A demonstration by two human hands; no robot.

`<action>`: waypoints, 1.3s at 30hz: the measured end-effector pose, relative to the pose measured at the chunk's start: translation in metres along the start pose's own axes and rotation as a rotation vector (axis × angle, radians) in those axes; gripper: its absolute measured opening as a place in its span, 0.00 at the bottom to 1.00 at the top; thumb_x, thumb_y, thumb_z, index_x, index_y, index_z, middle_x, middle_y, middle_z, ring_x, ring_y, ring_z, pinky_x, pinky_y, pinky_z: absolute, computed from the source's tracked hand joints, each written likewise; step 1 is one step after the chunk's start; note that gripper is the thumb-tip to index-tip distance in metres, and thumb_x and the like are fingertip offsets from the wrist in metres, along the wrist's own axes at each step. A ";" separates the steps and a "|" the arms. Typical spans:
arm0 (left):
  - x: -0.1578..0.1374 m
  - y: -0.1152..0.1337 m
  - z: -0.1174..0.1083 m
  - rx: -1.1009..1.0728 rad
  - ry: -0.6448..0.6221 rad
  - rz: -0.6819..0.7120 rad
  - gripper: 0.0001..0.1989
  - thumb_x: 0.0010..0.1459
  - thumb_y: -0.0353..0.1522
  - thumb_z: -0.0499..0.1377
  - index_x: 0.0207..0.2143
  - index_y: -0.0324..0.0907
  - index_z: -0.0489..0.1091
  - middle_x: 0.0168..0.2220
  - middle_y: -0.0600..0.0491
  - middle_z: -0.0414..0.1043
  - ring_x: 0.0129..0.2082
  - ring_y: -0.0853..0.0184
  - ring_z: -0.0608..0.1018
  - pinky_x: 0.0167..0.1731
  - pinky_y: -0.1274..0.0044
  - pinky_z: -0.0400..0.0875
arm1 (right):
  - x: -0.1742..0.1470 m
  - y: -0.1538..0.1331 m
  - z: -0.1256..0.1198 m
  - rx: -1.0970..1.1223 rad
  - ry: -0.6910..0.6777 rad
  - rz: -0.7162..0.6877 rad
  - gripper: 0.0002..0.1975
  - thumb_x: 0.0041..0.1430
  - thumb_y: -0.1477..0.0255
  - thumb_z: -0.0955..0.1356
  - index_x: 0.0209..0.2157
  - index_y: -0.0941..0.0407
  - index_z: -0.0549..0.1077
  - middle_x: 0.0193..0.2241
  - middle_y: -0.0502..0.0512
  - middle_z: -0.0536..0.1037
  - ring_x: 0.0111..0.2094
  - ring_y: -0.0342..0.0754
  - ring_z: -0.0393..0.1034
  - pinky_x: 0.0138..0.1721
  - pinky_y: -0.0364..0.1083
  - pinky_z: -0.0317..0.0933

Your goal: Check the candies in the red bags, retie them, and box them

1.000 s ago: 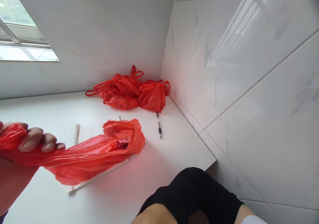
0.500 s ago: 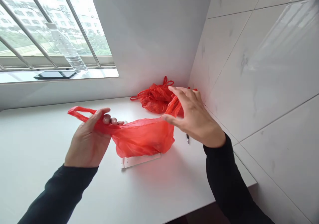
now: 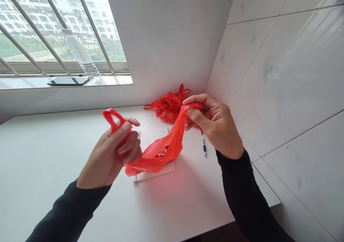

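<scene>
A thin red plastic bag [image 3: 166, 145] is stretched between my two hands above the white table. My left hand [image 3: 115, 150] is closed around one end of it, with a handle loop sticking up past the thumb. The other end is pinched between thumb and fingers of my right hand [image 3: 211, 120]. Between them the bag sags, and a dark red patch with a pale printed mark [image 3: 162, 151] shows at its middle. Beneath the bag lies a white booklet or flat box [image 3: 158, 173], mostly covered.
Behind, a heap of crumpled red bags [image 3: 169, 105] lies against the wall. A black pen [image 3: 204, 148] rests right of the booklet. On the windowsill, a clear water bottle [image 3: 83, 57] leans by a dark tablet or phone [image 3: 68, 81]. A tiled wall [image 3: 290, 77] bounds the right side.
My right hand has gone from spread fingers to a pinch on the bag's end. My left hand has closed tighter and moved right. The bag has narrowed, uncovering more of the booklet behind.
</scene>
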State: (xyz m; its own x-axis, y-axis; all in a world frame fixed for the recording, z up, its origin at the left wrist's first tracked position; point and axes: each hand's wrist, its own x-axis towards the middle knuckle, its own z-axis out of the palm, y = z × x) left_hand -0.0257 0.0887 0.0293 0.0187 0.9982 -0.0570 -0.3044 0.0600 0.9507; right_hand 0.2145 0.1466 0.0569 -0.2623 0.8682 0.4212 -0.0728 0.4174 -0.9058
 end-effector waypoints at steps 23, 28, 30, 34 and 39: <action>0.009 -0.021 0.002 0.011 -0.005 -0.091 0.19 0.62 0.48 0.60 0.41 0.43 0.77 0.25 0.51 0.72 0.24 0.64 0.74 0.26 0.74 0.73 | 0.002 0.028 0.028 -0.150 -0.337 0.018 0.06 0.66 0.69 0.67 0.34 0.54 0.73 0.44 0.52 0.76 0.49 0.49 0.71 0.53 0.51 0.64; 0.008 -0.021 0.000 0.118 -0.123 -0.063 0.13 0.56 0.40 0.68 0.28 0.41 0.75 0.27 0.52 0.72 0.27 0.67 0.75 0.27 0.77 0.72 | 0.002 0.035 0.036 -0.038 -0.462 0.027 0.10 0.69 0.62 0.66 0.45 0.51 0.75 0.56 0.53 0.72 0.60 0.49 0.64 0.60 0.52 0.59; 0.007 -0.020 -0.001 0.227 -0.187 -0.048 0.09 0.55 0.37 0.69 0.30 0.42 0.75 0.26 0.53 0.71 0.25 0.68 0.73 0.26 0.77 0.70 | 0.004 0.046 0.042 -0.022 -0.471 0.061 0.16 0.72 0.60 0.63 0.55 0.50 0.70 0.51 0.54 0.74 0.55 0.48 0.68 0.56 0.51 0.63; 0.008 -0.023 -0.004 0.530 -0.129 0.150 0.05 0.53 0.29 0.65 0.34 0.43 0.76 0.31 0.51 0.74 0.29 0.65 0.74 0.29 0.74 0.70 | 0.009 0.070 0.047 -0.133 -0.458 0.134 0.19 0.74 0.58 0.59 0.50 0.54 0.73 0.30 0.50 0.71 0.33 0.45 0.67 0.39 0.48 0.65; 0.012 -0.039 -0.006 0.845 0.042 0.574 0.21 0.49 0.17 0.53 0.38 0.45 0.77 0.37 0.51 0.77 0.36 0.64 0.77 0.36 0.73 0.72 | 0.013 0.084 0.042 -0.052 -0.640 0.204 0.14 0.70 0.61 0.63 0.46 0.51 0.76 0.26 0.47 0.69 0.27 0.45 0.62 0.32 0.46 0.63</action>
State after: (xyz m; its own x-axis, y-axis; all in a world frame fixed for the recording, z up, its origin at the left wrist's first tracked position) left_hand -0.0197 0.0982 -0.0105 0.0431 0.8763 0.4798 0.5144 -0.4312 0.7413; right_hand 0.1650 0.1813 -0.0157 -0.7853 0.6079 0.1173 0.0810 0.2887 -0.9540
